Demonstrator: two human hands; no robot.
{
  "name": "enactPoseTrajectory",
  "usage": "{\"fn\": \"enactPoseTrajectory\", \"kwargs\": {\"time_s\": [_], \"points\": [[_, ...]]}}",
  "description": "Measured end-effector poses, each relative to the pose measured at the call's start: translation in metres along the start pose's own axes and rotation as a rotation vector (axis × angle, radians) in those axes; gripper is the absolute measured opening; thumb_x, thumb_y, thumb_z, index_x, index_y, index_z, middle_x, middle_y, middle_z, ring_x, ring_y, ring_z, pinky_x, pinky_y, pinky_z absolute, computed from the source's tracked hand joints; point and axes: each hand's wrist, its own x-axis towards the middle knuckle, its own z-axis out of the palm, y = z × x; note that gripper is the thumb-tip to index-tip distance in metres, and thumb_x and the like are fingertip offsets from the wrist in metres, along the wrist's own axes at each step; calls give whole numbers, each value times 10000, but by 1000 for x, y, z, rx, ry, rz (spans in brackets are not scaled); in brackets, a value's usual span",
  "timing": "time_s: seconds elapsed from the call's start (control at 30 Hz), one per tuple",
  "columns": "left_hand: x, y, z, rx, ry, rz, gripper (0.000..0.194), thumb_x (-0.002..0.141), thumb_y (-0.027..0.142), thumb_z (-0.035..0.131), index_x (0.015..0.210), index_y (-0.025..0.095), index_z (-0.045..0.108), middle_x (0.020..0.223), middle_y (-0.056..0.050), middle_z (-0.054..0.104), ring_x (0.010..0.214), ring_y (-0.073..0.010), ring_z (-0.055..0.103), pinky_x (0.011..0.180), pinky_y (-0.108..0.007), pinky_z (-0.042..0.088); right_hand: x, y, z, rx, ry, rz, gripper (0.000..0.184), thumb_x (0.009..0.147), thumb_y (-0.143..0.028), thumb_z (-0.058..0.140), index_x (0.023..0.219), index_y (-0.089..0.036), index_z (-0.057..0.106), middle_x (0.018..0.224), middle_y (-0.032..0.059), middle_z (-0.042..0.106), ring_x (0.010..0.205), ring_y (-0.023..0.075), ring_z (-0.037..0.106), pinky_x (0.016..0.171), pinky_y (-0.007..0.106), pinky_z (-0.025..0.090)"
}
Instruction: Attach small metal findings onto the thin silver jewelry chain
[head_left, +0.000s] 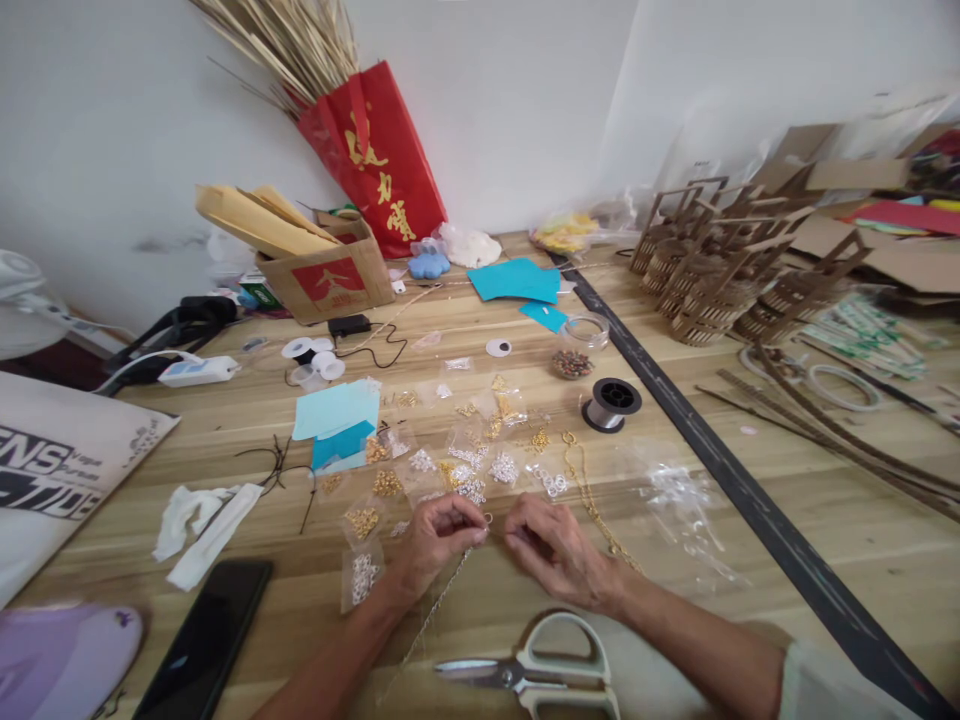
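Observation:
My left hand [435, 540] is closed in a pinch on the upper end of a thin silver chain [433, 612] that trails down across the wooden table [750, 600] toward me. My right hand [551, 548] is curled close beside it, fingertips pressed together at the same spot, where a small ring [488, 519] shows. Just beyond both hands lie several small clear bags of gold and silver findings [457, 465]. A gold chain [596, 505] runs past my right hand. White-handled scissors [536, 668] lie shut near my right forearm.
A black phone [206, 640] and white cloth scraps [202, 525] sit at left. A wire spool [611, 403], bead jar [576, 352], blue paper [337, 415], cardboard box [330, 270] and red bag [379, 160] stand farther back. Wooden baskets [712, 270] fill the right, past a black strip [735, 480].

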Motion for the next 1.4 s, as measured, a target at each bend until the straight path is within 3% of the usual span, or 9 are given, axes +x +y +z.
{"fn": "enactPoseTrajectory", "kwargs": {"time_s": [1.4], "points": [[-2, 2, 2, 6, -62, -2, 178, 644, 275, 796, 654, 132, 689, 669, -20, 641, 648, -131, 552, 650, -243, 420, -2, 2, 1, -50, -42, -6, 96, 913, -134, 462, 855, -189, 515, 730, 6, 545, 632, 130, 494, 578, 246, 370]]}}
